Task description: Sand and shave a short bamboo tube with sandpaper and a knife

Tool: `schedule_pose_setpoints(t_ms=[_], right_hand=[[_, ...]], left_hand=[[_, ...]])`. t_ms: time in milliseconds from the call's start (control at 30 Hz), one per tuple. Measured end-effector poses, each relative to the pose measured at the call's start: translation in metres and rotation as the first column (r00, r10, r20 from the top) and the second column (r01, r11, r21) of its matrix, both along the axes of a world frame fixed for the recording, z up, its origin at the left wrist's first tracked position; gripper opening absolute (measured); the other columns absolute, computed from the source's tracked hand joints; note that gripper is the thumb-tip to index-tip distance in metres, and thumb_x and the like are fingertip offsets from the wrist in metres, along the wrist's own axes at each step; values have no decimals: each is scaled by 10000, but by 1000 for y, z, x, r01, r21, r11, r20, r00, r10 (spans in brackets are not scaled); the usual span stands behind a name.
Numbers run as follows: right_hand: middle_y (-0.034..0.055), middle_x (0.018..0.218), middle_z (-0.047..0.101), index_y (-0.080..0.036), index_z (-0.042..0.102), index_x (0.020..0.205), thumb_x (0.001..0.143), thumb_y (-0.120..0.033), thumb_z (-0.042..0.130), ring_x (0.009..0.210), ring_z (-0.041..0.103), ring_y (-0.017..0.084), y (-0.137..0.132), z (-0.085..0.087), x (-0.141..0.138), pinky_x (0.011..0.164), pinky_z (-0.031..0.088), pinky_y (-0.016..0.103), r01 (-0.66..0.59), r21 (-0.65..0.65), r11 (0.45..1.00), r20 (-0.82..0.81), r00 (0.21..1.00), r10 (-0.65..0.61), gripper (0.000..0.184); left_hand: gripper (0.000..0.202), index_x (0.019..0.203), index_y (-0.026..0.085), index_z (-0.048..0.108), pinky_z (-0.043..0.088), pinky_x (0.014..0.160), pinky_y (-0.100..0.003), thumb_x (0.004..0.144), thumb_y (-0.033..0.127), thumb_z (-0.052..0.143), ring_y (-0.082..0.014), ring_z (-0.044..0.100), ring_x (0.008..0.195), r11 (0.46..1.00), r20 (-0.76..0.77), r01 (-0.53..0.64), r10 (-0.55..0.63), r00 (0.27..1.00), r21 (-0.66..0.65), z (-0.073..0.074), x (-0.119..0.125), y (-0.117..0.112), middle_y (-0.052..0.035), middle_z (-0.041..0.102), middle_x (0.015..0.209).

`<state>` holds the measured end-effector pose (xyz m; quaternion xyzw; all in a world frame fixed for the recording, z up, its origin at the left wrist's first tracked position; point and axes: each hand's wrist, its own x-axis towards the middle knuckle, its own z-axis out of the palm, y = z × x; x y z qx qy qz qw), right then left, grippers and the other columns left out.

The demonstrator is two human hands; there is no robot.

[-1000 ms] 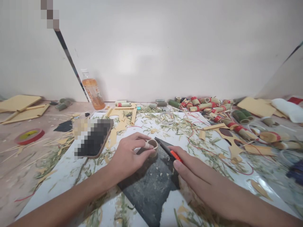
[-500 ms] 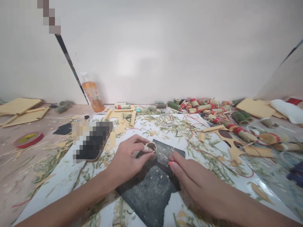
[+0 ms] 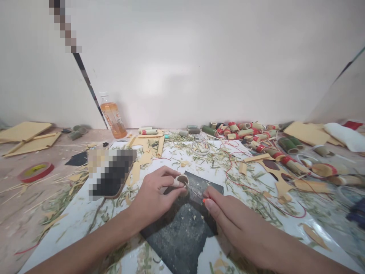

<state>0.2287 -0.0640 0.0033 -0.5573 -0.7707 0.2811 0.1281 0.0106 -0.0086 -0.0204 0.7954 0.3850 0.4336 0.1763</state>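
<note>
My left hand (image 3: 152,196) pinches a short tan bamboo ring (image 3: 182,179) and holds it upright on a dark grey cutting mat (image 3: 182,232). My right hand (image 3: 228,219) grips a small orange-handled knife (image 3: 199,197), and its thin blade touches the right side of the ring. Only the orange tip of the handle shows past my fingers. Pale shavings lie on the mat around both hands.
A white sheet (image 3: 80,217) strewn with green shavings lies under the mat. A pixelated phone-like object (image 3: 110,171), an orange drink bottle (image 3: 114,118), a red tape roll (image 3: 35,171), bamboo tubes wrapped in red (image 3: 256,131), a clear ring (image 3: 200,146) and tan boards (image 3: 25,135) surround it.
My right hand has moved left, bringing the knife blade against the bamboo ring. Less of the orange handle shows now. My left hand has kept its hold on the ring.
</note>
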Motion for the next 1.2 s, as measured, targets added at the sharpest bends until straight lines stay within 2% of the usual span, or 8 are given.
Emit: schedule_pose_setpoints(t_ms=[67,200,467,767,933,1200], right_hand=[[52,995,689,-272,554,1112,1001,-501,222,861,646,215,0,-1,1,605,477,309,-5,5,1000,-6,1000,5,418],[42,895,695,-273,568,1140,999,-485,258,819,647,216,1,-3,0,594,477,305,-9,30,999,-26,1000,10,401],[33,803,659,-256,584,995,998,-495,223,864,630,225,4,2,-1,679,495,337,-20,-9,1000,-39,999,20,432],[25,830,653,-254,571,966,1000,-484,234,844,623,208,9,4,1,718,498,341,-52,-16,998,-53,997,51,410],[25,870,634,-241,522,919,1009,-465,211,838,602,198,12,3,0,739,480,349,-67,-26,997,-56,996,65,394],[10,754,553,-232,422,854,1015,-452,152,714,548,184,14,1,-2,681,435,337,-88,-4,996,20,996,88,384]], left_hand=[[89,749,236,747,522,763,-321,760,157,707,-174,659,828,1000,-2,5,-5,1000,-4,0,0,0,-38,699,907],[97,753,244,753,524,764,-323,764,163,700,-177,661,830,1000,2,11,-11,1000,-15,-1,0,1,-40,701,907],[77,733,224,752,532,743,-306,755,168,703,-175,673,810,1000,-2,8,-8,1000,-18,1,0,2,-48,713,901],[83,724,218,746,534,734,-299,760,165,693,-171,674,800,1000,-5,6,-6,1000,-16,1,1,2,-49,715,900],[76,718,212,742,528,742,-299,752,157,703,-169,671,801,1000,-11,1,-1,1000,-15,1,1,3,-47,711,899],[76,708,204,729,520,747,-295,753,149,702,-165,665,805,1000,-17,-4,4,1000,-13,1,1,3,-44,703,906]])
